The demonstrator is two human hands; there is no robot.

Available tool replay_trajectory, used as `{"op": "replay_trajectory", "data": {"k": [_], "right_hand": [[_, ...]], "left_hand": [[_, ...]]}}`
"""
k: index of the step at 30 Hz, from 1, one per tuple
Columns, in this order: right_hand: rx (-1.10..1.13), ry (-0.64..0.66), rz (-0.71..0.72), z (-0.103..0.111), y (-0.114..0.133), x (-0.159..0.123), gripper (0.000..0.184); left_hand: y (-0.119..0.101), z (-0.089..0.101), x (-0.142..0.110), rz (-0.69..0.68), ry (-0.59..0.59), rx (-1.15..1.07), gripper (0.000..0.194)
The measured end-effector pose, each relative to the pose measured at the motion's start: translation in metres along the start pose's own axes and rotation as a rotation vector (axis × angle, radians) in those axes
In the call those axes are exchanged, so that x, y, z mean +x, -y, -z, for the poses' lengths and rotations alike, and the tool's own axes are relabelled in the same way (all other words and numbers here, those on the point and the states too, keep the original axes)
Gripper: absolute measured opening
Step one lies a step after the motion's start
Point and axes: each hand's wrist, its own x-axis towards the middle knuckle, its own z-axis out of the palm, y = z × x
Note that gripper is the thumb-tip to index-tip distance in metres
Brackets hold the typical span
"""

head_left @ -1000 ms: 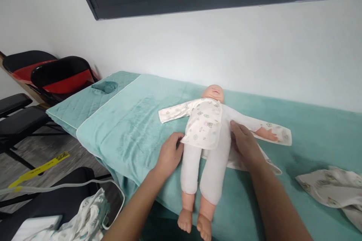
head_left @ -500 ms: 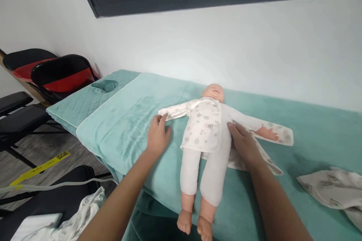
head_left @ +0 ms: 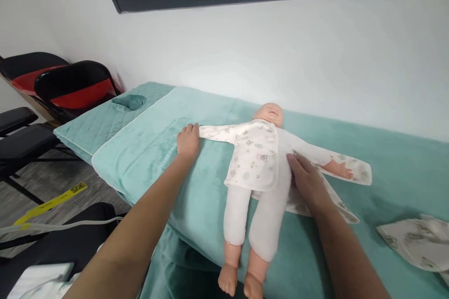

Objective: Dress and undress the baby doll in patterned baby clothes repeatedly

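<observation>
A baby doll (head_left: 238, 215) lies on its back, its white cloth body and bare feet showing. A white patterned baby shirt (head_left: 250, 163) covers its chest and the arm at the left. My left hand (head_left: 188, 142) is closed round the cuff of that sleeve, hiding the doll's hand. My right hand (head_left: 308, 177) rests against the doll's side with fingers stretched out; its thumb side is partly hidden. The other doll arm lies bare of its sleeve over the spread shirt half (head_left: 361, 173), with a loose sleeve below it.
The doll lies on a green velvety massage bed (head_left: 210, 187) against a white wall (head_left: 245, 56). A crumpled patterned cloth (head_left: 417, 240) lies at the right. Black chairs (head_left: 77, 84) stand at the left, and a white box (head_left: 42, 278) sits on a nearer black seat (head_left: 80, 238).
My left hand has moved outward to the sleeve's end and closed round the cuff, and that sleeve is straighter. My right hand stays at the doll's side. The view has shifted slightly.
</observation>
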Motion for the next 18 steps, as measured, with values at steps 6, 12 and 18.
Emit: {"op": "replay_trajectory", "data": {"k": [6, 12, 18], "right_hand": [[0.002, -0.004, -0.006, 0.0, 0.0, 0.0, 0.043], [-0.02, 0.038, 0.06, 0.004, -0.001, -0.002, 0.047], [-0.083, -0.09, 0.1, 0.025, -0.008, 0.002, 0.038]], "left_hand": [[0.003, -0.006, 0.0, 0.129, -0.039, -0.054, 0.042], [0.011, -0.009, -0.001, 0.204, -0.126, -0.231, 0.042], [-0.008, 0.006, -0.007, 0.233, -0.375, -0.676, 0.046]]}}
